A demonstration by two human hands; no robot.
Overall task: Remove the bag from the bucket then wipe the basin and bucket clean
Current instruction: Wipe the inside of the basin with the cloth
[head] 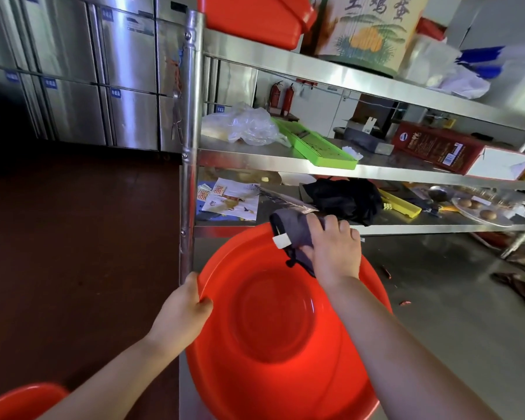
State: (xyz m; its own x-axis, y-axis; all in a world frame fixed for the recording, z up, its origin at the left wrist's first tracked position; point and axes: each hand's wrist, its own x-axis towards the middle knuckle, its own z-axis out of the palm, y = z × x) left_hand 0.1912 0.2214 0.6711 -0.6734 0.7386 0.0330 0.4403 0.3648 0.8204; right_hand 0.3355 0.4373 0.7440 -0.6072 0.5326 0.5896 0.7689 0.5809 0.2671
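the person holds a red basin (279, 322) tilted up toward the camera, its open side facing the wearer, in front of a steel shelf rack (285, 163). the left hand (181, 313) is closed on the basin's left rim, thumb over the edge, fingers behind it. the right hand (334, 250) presses a grey cloth (294, 230) against the inside wall at the far rim, fingers curled down over the cloth, so it holds the cloth and nothing else.

the relation that matters is where the unwiped surface lies from the cloth: the cloth sits at the far edge, and the rest of the bowl, its round bottom and near wall, spreads toward the wearer, beneath the right forearm. wiping probably calls for a pull of the right hand back and around the curve while the left hand steadies or turns the rim.

a red curved edge (22, 400) shows at the near left corner; it may be the bucket, but too little is visible to tell. no bag is seen there. judging by this, the basin wipe is under way and the bucket remains to be done.
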